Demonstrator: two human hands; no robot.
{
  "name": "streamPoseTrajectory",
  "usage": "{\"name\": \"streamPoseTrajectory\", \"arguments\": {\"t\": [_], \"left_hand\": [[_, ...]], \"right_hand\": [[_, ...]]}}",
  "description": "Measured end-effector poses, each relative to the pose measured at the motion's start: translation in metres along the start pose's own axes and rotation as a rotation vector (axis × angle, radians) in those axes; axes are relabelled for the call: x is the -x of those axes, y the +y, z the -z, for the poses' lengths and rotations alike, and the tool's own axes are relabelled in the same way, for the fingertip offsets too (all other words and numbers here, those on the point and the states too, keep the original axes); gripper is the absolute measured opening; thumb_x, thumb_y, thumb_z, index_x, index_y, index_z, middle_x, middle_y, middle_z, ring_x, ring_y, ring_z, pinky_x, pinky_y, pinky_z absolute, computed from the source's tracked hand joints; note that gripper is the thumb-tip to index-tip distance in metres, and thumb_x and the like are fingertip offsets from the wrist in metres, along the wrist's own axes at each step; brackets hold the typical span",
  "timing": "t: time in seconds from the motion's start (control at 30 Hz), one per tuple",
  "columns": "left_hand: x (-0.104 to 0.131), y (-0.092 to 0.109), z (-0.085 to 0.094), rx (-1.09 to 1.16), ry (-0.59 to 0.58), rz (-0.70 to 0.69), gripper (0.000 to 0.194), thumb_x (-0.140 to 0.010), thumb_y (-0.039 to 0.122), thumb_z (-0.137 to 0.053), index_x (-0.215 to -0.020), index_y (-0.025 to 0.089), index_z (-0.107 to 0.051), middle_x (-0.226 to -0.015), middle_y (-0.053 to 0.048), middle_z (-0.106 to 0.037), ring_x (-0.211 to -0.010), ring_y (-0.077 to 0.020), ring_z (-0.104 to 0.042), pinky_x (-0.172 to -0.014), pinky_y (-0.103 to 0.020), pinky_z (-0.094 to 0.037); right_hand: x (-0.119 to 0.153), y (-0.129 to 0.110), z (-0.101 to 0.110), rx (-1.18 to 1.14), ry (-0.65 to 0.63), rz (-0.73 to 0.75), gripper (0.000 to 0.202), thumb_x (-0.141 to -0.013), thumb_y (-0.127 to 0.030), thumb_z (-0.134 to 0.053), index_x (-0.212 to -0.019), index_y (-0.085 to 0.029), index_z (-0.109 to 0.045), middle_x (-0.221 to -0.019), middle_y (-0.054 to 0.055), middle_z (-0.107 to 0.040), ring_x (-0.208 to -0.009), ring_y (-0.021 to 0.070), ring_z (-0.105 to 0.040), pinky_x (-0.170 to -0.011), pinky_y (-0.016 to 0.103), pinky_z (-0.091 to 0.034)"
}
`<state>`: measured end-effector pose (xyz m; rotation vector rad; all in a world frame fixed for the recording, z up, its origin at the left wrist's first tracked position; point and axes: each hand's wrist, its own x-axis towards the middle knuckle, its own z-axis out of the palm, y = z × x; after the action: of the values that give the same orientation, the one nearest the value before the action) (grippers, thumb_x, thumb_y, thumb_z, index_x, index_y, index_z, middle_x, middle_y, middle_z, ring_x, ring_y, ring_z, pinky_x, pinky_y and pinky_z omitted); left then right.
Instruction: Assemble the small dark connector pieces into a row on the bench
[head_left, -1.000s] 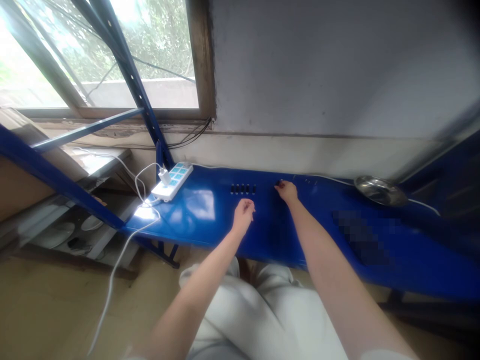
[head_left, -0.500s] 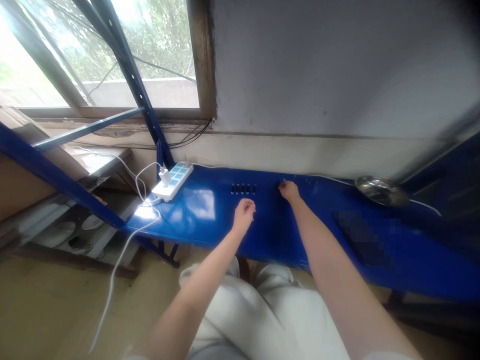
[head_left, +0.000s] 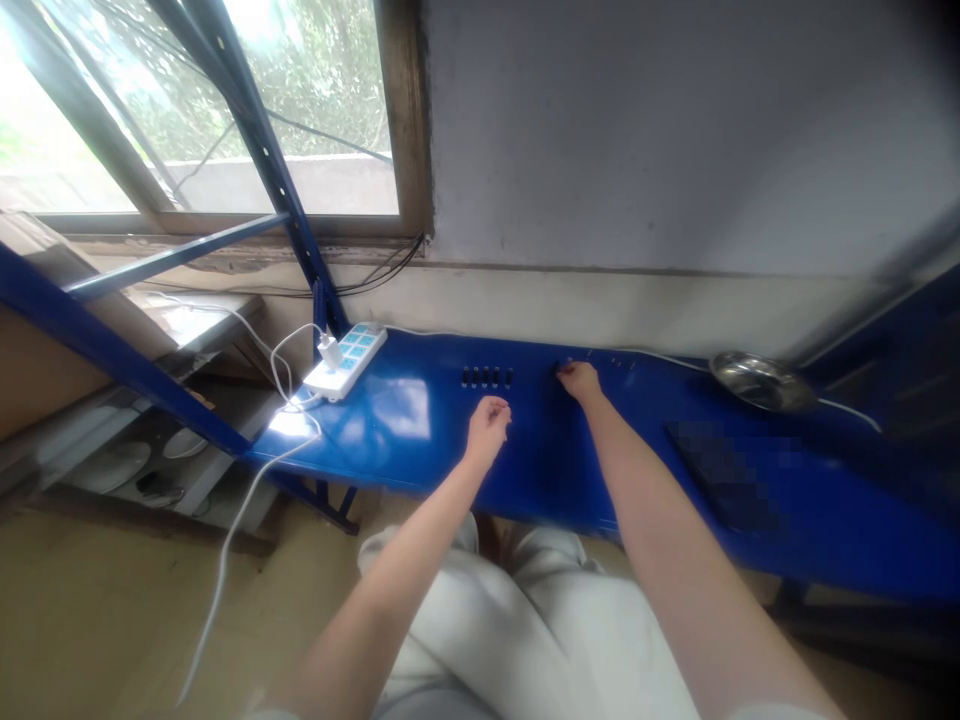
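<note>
Several small black cylindrical pieces (head_left: 485,378) stand in a row on the blue table (head_left: 405,455). Just in front of that row is my left hand (head_left: 489,428), its fingers closed in a pinch; what they hold, if anything, is too small to make out. Farther right, near the table's back edge, my right hand (head_left: 578,380) has its fingertips pinched together low over the surface, beside a small dark thing. A few tiny pieces (head_left: 616,361) lie to the right of that hand, close to the wall.
At the left end lies a white power strip (head_left: 347,362) with a plug and trailing white cable. A shiny metal bowl (head_left: 761,381) sits at the back right. Nearer on the right is a dark, blurred flat object (head_left: 724,475). A blue metal frame (head_left: 281,190) rises at left.
</note>
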<state>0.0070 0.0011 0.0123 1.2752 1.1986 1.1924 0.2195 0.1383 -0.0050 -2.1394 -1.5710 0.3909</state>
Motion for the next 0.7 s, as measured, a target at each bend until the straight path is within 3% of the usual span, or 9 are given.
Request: {"name": "streamPoseTrajectory", "arguments": {"t": [0.3, 0.43, 0.57, 0.7], "left_hand": [[0.0, 0.002, 0.0, 0.0, 0.004, 0.004, 0.013, -0.081, 0.026, -0.046, -0.089, 0.017, -0.052, -0.076, -0.001, -0.055, -0.05, -0.0048, -0.046, -0.048, -0.017, -0.04], [-0.001, 0.0, 0.0, 0.012, 0.002, -0.002, 0.013, -0.081, 0.025, -0.046, -0.089, 0.017, -0.052, -0.076, -0.001, -0.055, -0.05, -0.0045, -0.046, -0.048, -0.017, -0.04], [-0.001, -0.003, 0.0, 0.022, 0.002, -0.005, 0.015, -0.081, 0.028, -0.047, -0.09, 0.018, -0.053, -0.078, -0.002, -0.056, -0.053, -0.0051, -0.048, -0.049, -0.017, -0.04], [-0.001, -0.004, 0.0, 0.03, 0.015, -0.003, 0.015, -0.081, 0.028, -0.048, -0.091, 0.017, -0.053, -0.078, -0.002, -0.057, -0.054, -0.0055, -0.048, -0.049, -0.016, -0.04]], "right_hand": [[0.002, 0.0, 0.001, 0.006, 0.016, 0.013, 0.016, -0.07, -0.017, -0.059, -0.081, -0.011, -0.068, -0.084, 0.011, -0.068, -0.081, 0.0193, -0.064, -0.073, 0.025, -0.046], [0.007, 0.003, 0.003, -0.067, 0.044, -0.022, 0.026, -0.068, -0.02, -0.061, -0.091, -0.008, -0.066, -0.082, 0.011, -0.068, -0.081, 0.0198, -0.064, -0.074, 0.026, -0.046], [0.028, 0.005, 0.004, -0.173, 0.135, -0.028, 0.032, -0.07, -0.017, -0.055, -0.1, -0.008, -0.062, -0.077, 0.01, -0.069, -0.079, 0.0196, -0.064, -0.074, 0.027, -0.047], [0.059, 0.002, 0.0, -0.236, 0.238, 0.012, 0.03, -0.072, -0.017, -0.05, -0.099, -0.01, -0.061, -0.086, 0.011, -0.068, -0.081, 0.0199, -0.063, -0.075, 0.029, -0.048]]}}
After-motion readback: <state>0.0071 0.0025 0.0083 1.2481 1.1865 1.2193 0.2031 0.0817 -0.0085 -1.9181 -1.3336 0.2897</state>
